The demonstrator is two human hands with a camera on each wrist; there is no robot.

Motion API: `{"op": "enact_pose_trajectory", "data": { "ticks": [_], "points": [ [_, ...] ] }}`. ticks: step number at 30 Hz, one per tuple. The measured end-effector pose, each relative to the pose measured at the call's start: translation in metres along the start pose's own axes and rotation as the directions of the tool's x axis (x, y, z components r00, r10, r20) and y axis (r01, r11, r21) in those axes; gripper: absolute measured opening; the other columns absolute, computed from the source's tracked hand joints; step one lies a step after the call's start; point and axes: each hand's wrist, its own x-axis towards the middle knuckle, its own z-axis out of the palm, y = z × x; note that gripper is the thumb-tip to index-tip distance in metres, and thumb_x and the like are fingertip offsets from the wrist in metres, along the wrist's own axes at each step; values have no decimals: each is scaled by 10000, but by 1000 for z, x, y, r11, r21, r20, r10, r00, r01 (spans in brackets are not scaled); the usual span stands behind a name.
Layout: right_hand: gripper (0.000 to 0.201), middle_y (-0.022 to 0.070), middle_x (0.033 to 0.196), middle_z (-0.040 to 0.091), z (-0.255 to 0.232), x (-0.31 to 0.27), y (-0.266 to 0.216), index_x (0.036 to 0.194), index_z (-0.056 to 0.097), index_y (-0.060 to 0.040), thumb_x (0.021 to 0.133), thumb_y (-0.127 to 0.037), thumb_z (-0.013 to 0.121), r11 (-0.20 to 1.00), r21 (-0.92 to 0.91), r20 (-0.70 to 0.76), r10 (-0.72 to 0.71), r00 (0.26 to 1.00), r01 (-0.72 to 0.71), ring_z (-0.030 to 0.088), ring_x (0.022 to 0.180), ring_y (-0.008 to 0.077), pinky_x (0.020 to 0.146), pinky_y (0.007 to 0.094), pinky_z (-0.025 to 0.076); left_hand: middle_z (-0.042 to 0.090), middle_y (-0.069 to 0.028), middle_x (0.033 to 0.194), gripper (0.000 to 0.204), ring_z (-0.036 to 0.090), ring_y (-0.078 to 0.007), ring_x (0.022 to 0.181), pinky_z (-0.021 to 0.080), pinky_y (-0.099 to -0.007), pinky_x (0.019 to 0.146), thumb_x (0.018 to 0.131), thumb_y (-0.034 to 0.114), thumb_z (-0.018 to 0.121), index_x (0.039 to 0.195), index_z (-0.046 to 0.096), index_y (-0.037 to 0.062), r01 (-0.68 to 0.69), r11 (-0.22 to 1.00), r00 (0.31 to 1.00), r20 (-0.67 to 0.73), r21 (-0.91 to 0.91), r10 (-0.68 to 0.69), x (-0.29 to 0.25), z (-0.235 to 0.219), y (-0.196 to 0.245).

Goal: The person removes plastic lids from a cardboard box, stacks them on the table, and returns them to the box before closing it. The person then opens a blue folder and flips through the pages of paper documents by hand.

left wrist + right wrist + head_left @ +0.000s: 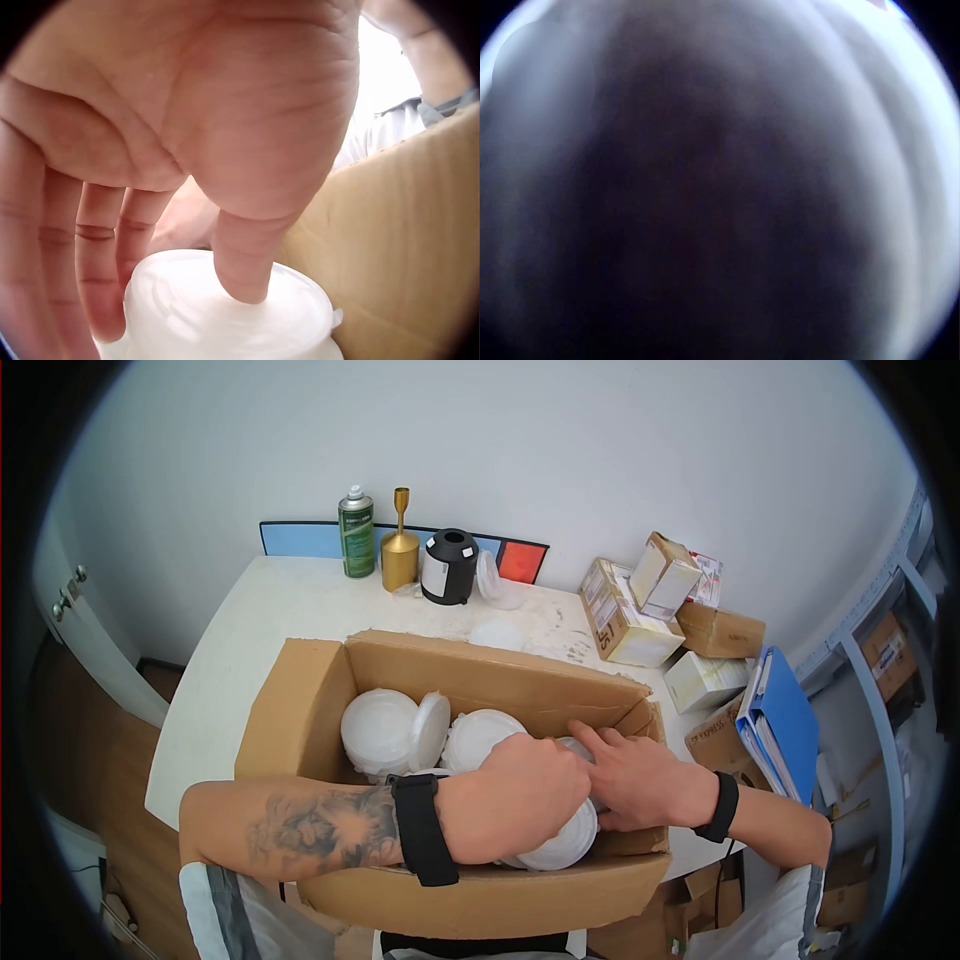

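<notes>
Several white round lidded tubs (pixel 380 722) sit inside an open cardboard box (pixel 300 705), one of them tilted on its edge. My left hand (pixel 520 795) reaches in from above. In the left wrist view its thumb presses on the lid of a white tub (pixel 225 319), with the fingers down along the side. At the box's right end my right hand (pixel 650 775) is spread over the tubs, touching the left hand. Its fingertips are partly hidden, and I cannot tell whether it grips a tub. The right wrist view is dark and blurred.
Behind the box stand a green spray can (pixel 356 532), a gold candlestick (pixel 401 550) and a black-and-white canister (pixel 449 567) on the white table (pixel 215 630). Small cartons (pixel 630 610) are piled at the right, with a blue binder (pixel 780 720) beside them.
</notes>
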Motion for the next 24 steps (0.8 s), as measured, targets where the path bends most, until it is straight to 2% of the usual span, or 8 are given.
{"op": "enact_pose_trajectory", "data": {
  "ticks": [5,7,8,10,14,17,23,24],
  "points": [
    [1044,217,1347,497,-5,2,0,1572,353,-56,717,-263,915,998,53,26,34,999,-36,624,1186,412,886,445,609,711,-181,818,402,748,-338,732,572,-417,585,822,278,843,993,663,-38,-10,1000,997,-78,28,12,-5,-8,2],
    [966,200,1316,508,1,-1,4,1539,381,-43,727,-171,888,993,119,-135,7,991,10,630,1173,393,847,436,618,703,-172,802,374,741,-334,712,563,-421,571,821,268,840,966,658,-24,-25,999,991,-131,28,29,-6,-5,2],
    [966,200,1316,508,4,-1,7,1539,381,-43,727,-171,888,993,121,-135,7,991,9,630,1173,393,847,436,618,694,-163,787,347,734,-330,692,553,-424,557,820,259,837,940,654,-11,-44,999,982,-182,31,49,-7,-4,2],
    [832,184,1280,515,10,-2,9,1447,441,-21,733,-124,856,984,163,-282,-22,959,70,632,1155,379,821,435,618,691,-163,780,354,734,-327,693,553,-426,556,819,260,835,952,643,-7,-41,999,988,-148,20,44,-5,-7,5],
    [724,167,1214,518,11,-4,10,1359,476,-18,738,-109,839,971,219,-351,-11,936,93,640,1103,368,796,448,611,678,-158,750,394,729,-328,692,553,-440,556,836,278,822,1021,608,3,13,1000,989,-145,-9,-14,-4,-5,11],
    [643,158,1151,511,9,-6,10,1282,495,-25,753,-126,846,957,281,-344,34,938,69,627,1060,362,773,460,599,669,-155,732,414,723,-346,690,549,-449,567,857,301,811,1048,584,14,-63,996,977,-210,-67,48,-5,-5,4],
    [589,157,1122,514,-5,-11,6,1211,520,-38,763,-188,872,956,290,-359,143,922,-35,594,1066,363,809,453,566,668,-157,735,393,700,-353,672,546,-431,598,867,293,811,1009,571,16,-131,947,991,0,-293,136,-12,-29,-3],
    [616,158,1123,516,-6,-11,9,1241,526,-34,761,-195,877,955,291,-273,135,953,-52,594,1068,366,817,461,559,668,-157,735,393,700,-353,672,546,-431,598,867,293,811,1009,571,16,-131,947,991,-2,-294,136,-12,-35,-7]
  ]
}}
